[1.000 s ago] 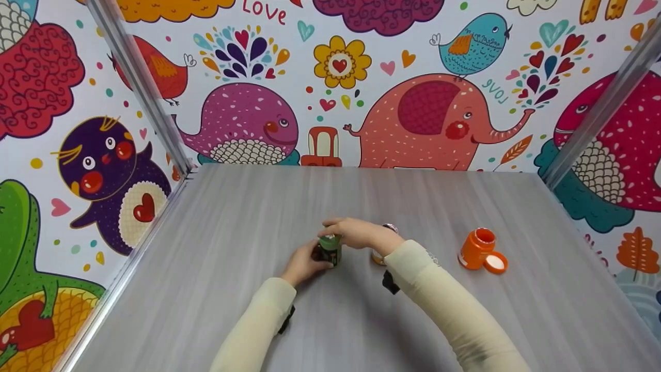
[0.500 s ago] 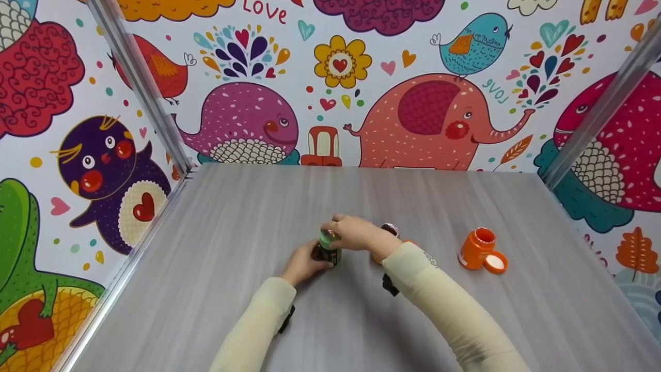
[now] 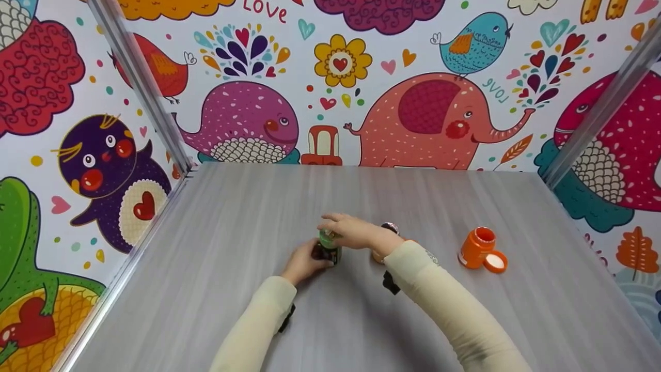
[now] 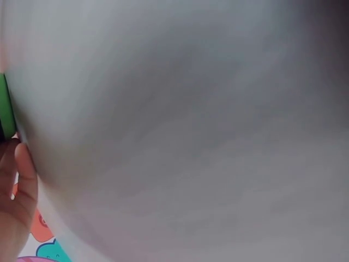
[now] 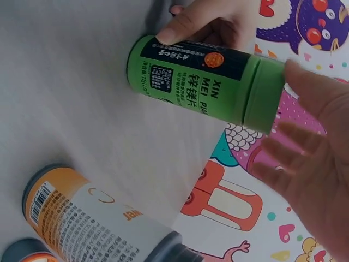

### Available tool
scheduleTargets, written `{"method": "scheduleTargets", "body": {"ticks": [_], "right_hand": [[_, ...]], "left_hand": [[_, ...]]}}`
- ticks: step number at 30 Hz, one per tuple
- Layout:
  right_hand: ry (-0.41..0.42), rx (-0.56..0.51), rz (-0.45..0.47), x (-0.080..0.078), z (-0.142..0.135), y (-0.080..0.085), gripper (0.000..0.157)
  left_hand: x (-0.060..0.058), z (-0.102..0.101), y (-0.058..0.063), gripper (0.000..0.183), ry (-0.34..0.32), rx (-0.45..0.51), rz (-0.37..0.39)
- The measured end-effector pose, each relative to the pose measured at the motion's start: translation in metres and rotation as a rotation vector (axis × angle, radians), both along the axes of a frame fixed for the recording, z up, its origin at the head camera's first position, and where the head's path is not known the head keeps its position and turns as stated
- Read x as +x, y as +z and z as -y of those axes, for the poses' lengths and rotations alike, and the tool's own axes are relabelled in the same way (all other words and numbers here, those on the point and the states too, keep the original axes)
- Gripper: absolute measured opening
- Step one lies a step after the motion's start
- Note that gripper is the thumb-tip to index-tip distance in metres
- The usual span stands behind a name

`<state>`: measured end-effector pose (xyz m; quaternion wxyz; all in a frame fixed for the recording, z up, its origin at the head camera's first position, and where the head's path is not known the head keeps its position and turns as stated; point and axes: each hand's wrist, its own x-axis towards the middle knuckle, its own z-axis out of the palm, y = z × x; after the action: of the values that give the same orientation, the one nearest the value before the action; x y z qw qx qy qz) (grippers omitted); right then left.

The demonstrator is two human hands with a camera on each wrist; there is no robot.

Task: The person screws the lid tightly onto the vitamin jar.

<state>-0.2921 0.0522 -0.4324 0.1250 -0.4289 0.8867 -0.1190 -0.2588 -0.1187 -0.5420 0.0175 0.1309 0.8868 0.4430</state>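
A green bottle with a black label stands on the table. My left hand grips it low down, thumb across its side. Its green cap sits on top, and my right hand is over it. In the right wrist view my thumb is at the cap's edge, while the fingers extend apart from it. Beside the right hand stands an orange-and-white bottle with an uncapped dark neck, partly hidden in the head view. The left wrist view is mostly blurred grey, with a green strip at its edge.
An open orange jar stands to the right, its orange lid leaning or lying against it, white inside showing. A dark round piece with an orange ring lies by the orange-and-white bottle. Patterned wall panels border the table.
The right hand shifts and turns slightly about the green cap, and its fingers are now straighter than half a second ago. The left hand keeps its grip on the green bottle.
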Motion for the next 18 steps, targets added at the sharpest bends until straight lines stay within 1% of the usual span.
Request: {"method": "scheduleTargets", "body": {"ticks": [2, 5, 13, 18], "right_hand": [[0.029, 0.028, 0.028, 0.0002, -0.0003, 0.0016, 0.043], [0.046, 0.062, 0.036, 0.0007, -0.0002, 0.0031, 0.044], [0.025, 0.088, -0.025, 0.0024, 0.0015, 0.0041, 0.041], [-0.003, 0.066, -0.079, 0.0036, 0.0034, 0.0004, 0.038]], "left_hand": [[-0.0004, 0.0007, -0.0007, 0.050, -0.003, 0.000, -0.002], [-0.0010, 0.0013, -0.0017, 0.049, -0.008, 0.006, -0.008], [-0.0025, 0.0011, -0.0027, 0.053, -0.006, 0.004, -0.017], [-0.0015, 0.0001, -0.0013, 0.052, -0.010, 0.004, -0.005]]}}
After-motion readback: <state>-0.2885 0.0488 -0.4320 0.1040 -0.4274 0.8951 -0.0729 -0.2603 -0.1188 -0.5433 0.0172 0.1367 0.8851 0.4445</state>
